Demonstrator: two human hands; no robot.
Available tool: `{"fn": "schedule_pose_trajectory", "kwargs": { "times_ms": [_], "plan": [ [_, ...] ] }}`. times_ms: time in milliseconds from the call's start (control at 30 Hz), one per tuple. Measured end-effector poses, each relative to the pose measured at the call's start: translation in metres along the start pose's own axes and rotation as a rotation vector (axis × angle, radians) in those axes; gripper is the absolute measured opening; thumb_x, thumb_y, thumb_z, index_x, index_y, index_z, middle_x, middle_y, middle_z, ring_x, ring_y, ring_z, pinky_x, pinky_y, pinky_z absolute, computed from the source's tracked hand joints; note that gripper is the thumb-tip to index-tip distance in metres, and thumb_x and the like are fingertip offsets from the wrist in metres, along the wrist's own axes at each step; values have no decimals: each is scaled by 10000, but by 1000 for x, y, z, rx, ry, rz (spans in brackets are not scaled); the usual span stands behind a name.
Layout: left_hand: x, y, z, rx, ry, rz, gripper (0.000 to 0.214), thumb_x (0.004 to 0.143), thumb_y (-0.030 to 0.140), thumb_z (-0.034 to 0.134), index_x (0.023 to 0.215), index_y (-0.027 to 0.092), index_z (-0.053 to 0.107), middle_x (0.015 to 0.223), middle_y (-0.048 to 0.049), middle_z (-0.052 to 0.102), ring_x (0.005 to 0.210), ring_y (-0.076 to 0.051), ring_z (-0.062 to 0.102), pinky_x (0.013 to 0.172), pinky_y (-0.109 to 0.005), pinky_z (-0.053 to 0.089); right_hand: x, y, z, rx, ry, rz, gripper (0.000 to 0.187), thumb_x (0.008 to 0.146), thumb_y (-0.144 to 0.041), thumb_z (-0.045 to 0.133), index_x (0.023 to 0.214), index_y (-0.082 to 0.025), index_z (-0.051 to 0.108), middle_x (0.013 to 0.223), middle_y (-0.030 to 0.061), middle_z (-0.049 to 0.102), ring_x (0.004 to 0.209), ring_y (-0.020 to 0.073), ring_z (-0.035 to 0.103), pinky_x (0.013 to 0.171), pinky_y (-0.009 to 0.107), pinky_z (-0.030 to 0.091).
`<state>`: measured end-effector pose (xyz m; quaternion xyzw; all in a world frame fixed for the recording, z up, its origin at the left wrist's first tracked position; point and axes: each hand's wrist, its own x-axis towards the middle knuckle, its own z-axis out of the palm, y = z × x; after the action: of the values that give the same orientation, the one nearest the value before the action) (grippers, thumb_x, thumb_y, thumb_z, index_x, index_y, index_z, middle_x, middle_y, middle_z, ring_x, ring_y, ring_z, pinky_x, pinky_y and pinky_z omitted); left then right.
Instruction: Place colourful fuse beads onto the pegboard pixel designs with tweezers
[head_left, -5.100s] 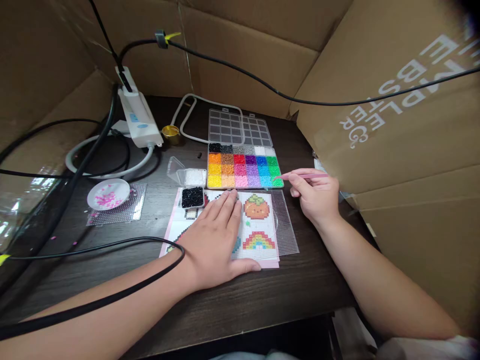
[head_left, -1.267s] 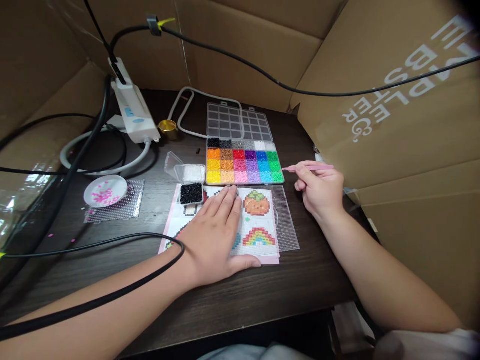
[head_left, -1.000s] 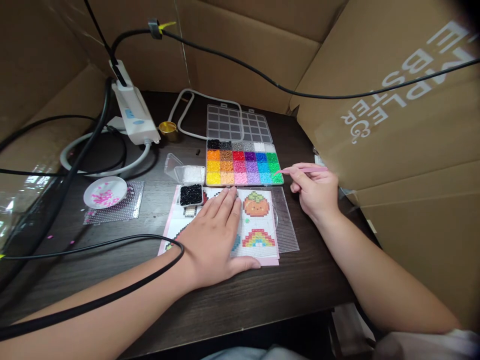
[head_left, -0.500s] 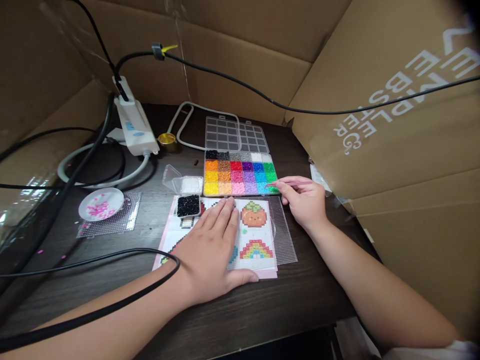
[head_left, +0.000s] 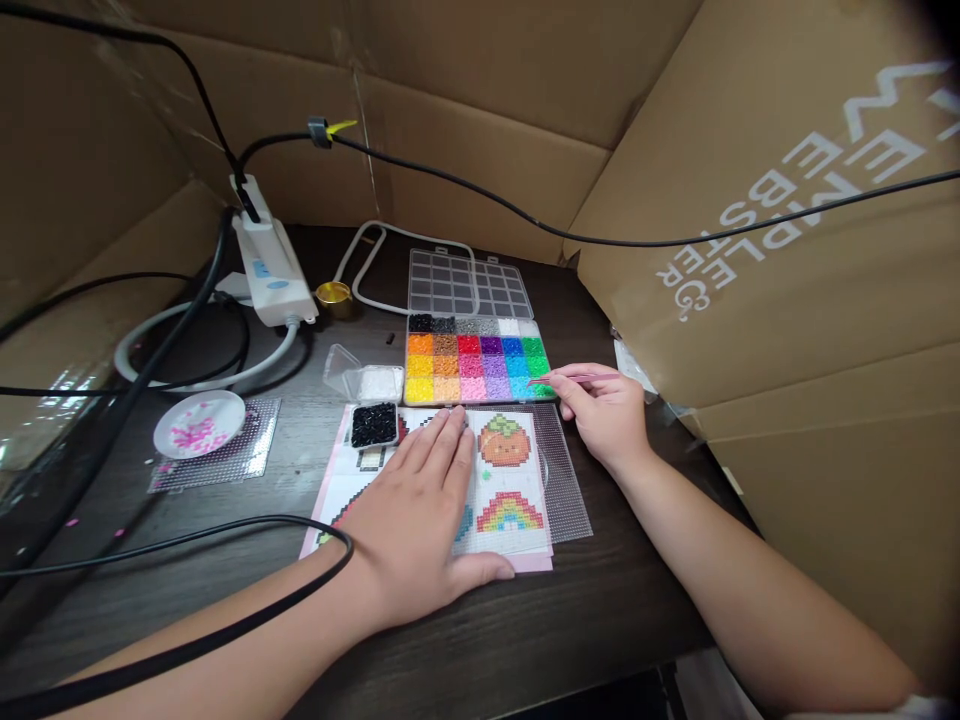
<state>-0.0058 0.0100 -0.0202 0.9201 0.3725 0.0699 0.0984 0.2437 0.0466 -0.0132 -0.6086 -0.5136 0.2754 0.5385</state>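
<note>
My left hand (head_left: 416, 500) lies flat, fingers stretched out, on a pattern sheet (head_left: 514, 553) printed with pixel pictures, among them an orange fruit and a rainbow. A clear pegboard (head_left: 568, 500) reaches out from the sheet's right side. My right hand (head_left: 604, 420) pinches pink tweezers (head_left: 585, 377), their tips over the light-blue and green compartments of a sorted bead box (head_left: 480, 402). Whether the tips hold a bead is too small to tell. A small box of black beads (head_left: 374, 425) stands on the sheet, beside my left fingertips.
A white dish (head_left: 199, 424) with pink beads rests on another clear pegboard (head_left: 259, 440) at the left. Behind are a power strip (head_left: 274, 275) and a small golden cup (head_left: 334, 298). A black cable (head_left: 345, 545) crosses above my left forearm. Cardboard walls (head_left: 480, 100) enclose the table.
The whole view has shifted slightly, so the table sits a little lower. My left hand stays flat on the sheet, and the tweezers stay over the same part of the bead box.
</note>
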Motion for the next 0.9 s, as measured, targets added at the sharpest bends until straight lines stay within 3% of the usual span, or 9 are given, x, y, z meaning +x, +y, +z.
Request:
{"fn": "schedule_pose_trajectory", "kwargs": {
  "times_ms": [900],
  "plan": [
    [2, 1, -1, -5, -13, -10, 1197, 754, 921, 450, 1523, 9, 358, 1621, -279, 231, 1510, -441, 228, 1215, -541, 250, 0, 0, 1, -32, 16, 9, 161, 780, -336, 769, 742, -183, 803, 770, 55, 732, 454, 73, 500, 421, 238, 414]
  ]
}}
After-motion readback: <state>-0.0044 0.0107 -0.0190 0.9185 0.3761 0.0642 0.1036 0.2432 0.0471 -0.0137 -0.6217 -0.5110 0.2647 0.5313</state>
